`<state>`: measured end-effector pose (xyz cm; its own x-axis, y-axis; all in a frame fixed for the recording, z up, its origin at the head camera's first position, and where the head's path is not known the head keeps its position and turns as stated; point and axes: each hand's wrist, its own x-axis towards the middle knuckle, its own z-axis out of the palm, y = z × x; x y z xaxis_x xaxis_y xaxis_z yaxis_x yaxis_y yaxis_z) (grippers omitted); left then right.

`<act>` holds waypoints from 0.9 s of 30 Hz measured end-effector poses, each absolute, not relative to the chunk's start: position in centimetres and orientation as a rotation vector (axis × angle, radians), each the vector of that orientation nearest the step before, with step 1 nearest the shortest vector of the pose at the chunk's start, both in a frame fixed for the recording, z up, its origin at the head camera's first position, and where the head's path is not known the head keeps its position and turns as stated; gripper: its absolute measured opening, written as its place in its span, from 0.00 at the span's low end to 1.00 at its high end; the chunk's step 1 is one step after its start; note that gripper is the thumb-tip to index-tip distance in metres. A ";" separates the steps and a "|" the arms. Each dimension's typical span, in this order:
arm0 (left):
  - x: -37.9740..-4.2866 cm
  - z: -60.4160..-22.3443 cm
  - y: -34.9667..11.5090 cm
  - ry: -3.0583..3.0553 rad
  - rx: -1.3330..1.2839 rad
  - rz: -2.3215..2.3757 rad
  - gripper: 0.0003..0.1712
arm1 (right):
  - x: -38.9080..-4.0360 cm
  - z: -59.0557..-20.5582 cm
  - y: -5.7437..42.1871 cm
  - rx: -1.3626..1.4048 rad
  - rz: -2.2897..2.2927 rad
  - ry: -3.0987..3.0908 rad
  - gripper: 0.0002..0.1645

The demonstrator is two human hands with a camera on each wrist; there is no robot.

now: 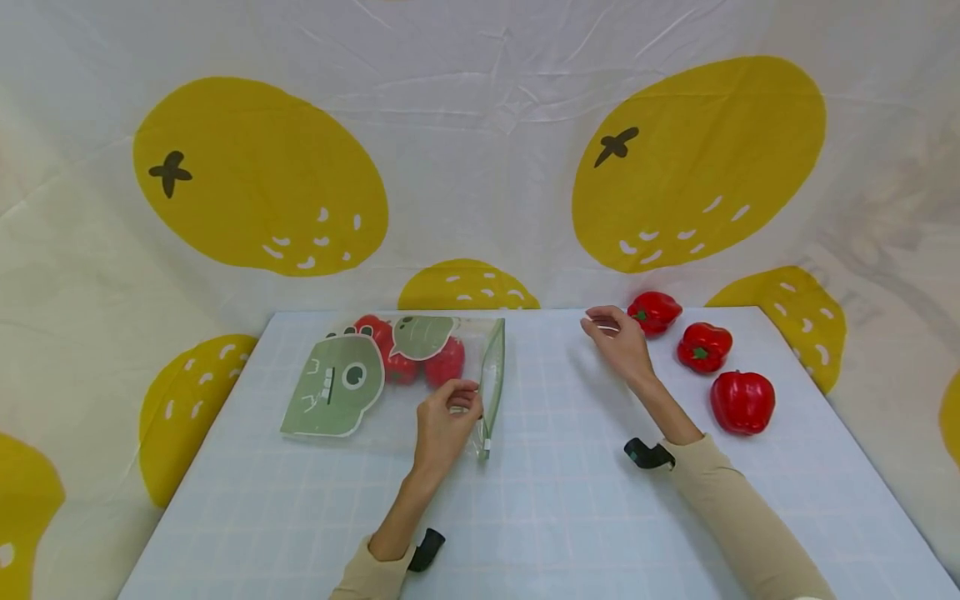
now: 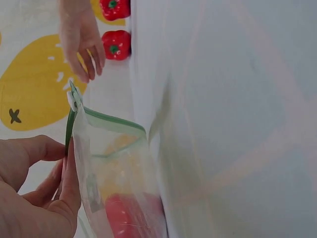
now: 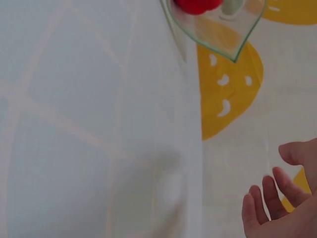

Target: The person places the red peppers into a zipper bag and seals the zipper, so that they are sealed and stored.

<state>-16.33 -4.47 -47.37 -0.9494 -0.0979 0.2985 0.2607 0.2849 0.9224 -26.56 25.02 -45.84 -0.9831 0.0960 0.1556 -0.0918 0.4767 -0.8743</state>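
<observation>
Left of centre, the left hand [image 1: 446, 423] pinches the edge of a clear bag [image 1: 363, 403], red things [image 1: 445, 362] inside; the right hand [image 1: 621, 343], fingers loosely parted, is near three red peppers [image 1: 705, 346], frame right.

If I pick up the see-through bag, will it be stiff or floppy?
Probably floppy: the bag looks like thin plastic, and its green edge bends. It may sag at the bottom, since red things lie inside.
</observation>
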 end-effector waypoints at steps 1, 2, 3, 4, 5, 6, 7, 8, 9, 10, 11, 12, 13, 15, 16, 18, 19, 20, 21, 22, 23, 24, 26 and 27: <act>-16.4 -47.4 -4.5 -2.259 -0.152 -1.711 0.06 | -26.6 -45.8 25.3 -0.012 1.507 -2.531 0.26; -16.4 -47.4 -4.5 -2.257 -0.154 -1.710 0.06 | -26.7 -45.8 25.6 -0.020 1.492 -2.526 0.26; -16.4 -47.4 -4.5 -2.257 -0.156 -1.709 0.06 | -26.7 -45.7 25.8 -0.028 1.474 -2.518 0.26; -16.4 -47.4 -4.5 -2.256 -0.157 -1.710 0.06 | -26.8 -45.7 26.1 -0.039 1.456 -2.509 0.26; -16.4 -47.4 -4.5 -2.256 -0.156 -1.713 0.06 | -26.8 -45.7 26.3 -0.053 1.435 -2.498 0.25; -16.4 -47.3 -4.6 -2.253 -0.158 -1.720 0.06 | -26.9 -45.7 26.6 -0.070 1.419 -2.491 0.25; -16.4 -47.3 -4.6 -2.254 -0.156 -1.724 0.06 | -26.9 -45.6 26.8 -0.082 1.404 -2.481 0.25; -16.4 -47.3 -4.6 -2.250 -0.157 -1.729 0.06 | -27.0 -45.6 27.1 -0.097 1.390 -2.473 0.25; -16.4 -47.3 -4.6 -2.247 -0.159 -1.734 0.06 | -27.0 -45.6 27.4 -0.116 1.377 -2.467 0.25; -16.4 -47.2 -4.5 -2.247 -0.158 -1.738 0.06 | -27.1 -45.6 27.6 -0.132 1.362 -2.459 0.25; -16.4 -47.3 -4.5 -2.244 -0.160 -1.743 0.06 | -27.2 -45.6 27.9 -0.144 1.344 -2.451 0.25; -16.4 -47.3 -4.5 -2.241 -0.163 -1.744 0.06 | -27.2 -45.6 28.1 -0.153 1.326 -2.445 0.26; -16.4 -47.3 -4.6 -2.244 -0.162 -1.741 0.06 | -27.3 -45.6 28.4 -0.158 1.302 -2.432 0.26; -16.4 -47.4 -4.6 -2.243 -0.163 -1.738 0.06 | -27.6 -45.8 28.8 -0.163 1.247 -2.407 0.26; -16.4 -47.3 -4.6 -2.247 -0.162 -1.735 0.06 | -27.7 -45.8 29.0 -0.161 1.222 -2.397 0.25; -16.4 -47.3 -4.6 -2.251 -0.158 -1.730 0.06 | -27.8 -45.9 29.5 -0.173 1.198 -2.399 0.25; -16.3 -47.3 -4.6 -2.252 -0.156 -1.730 0.06 | -27.8 -45.9 29.6 -0.184 1.188 -2.405 0.26; -16.3 -47.3 -4.6 -2.253 -0.154 -1.731 0.06 | -27.9 -45.9 29.8 -0.194 1.183 -2.413 0.26; -16.3 -47.3 -4.6 -2.255 -0.153 -1.733 0.06 | -27.9 -45.9 30.0 -0.206 1.184 -2.428 0.27; -16.3 -47.3 -4.7 -2.256 -0.154 -1.734 0.06 | -27.8 -45.9 30.1 -0.221 1.187 -2.444 0.27; -16.3 -47.2 -4.7 -2.253 -0.155 -1.736 0.06 | -27.7 -45.9 30.3 -0.233 1.186 -2.458 0.28; -16.3 -47.3 -4.7 -2.251 -0.160 -1.741 0.06 | -27.7 -45.9 30.4 -0.242 1.182 -2.469 0.29; -16.3 -47.3 -4.7 -2.246 -0.171 -1.742 0.06 | -27.7 -46.0 30.7 -0.256 1.170 -2.491 0.31; -16.3 -47.3 -4.7 -2.244 -0.176 -1.743 0.06 | -27.8 -46.0 30.8 -0.264 1.164 -2.503 0.32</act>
